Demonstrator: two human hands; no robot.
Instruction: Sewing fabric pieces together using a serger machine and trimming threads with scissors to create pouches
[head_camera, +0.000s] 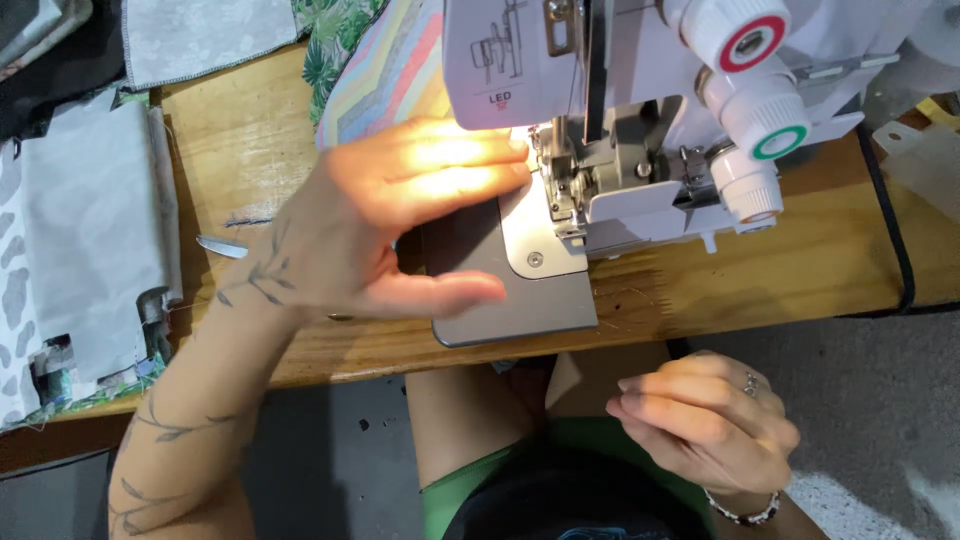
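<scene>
My left hand (385, 215) reaches across the wooden table (780, 270) with fingers spread, its fingertips at the presser foot (565, 180) of a white serger sewing machine (650, 110). The machine's lamp lights my fingers brightly. My thumb lies over the grey needle plate (515, 290). I hold nothing in that hand. My right hand (705, 420) hangs below the table edge above my lap, fingers loosely curled, with a ring and a beaded bracelet. It grips nothing that I can see.
Striped pastel fabric (385, 75) lies behind my left hand. Stacks of white and printed cloth (85, 230) cover the table's left side. A small metal tool (222, 246) lies near my wrist. A black cable (895, 240) runs down the right.
</scene>
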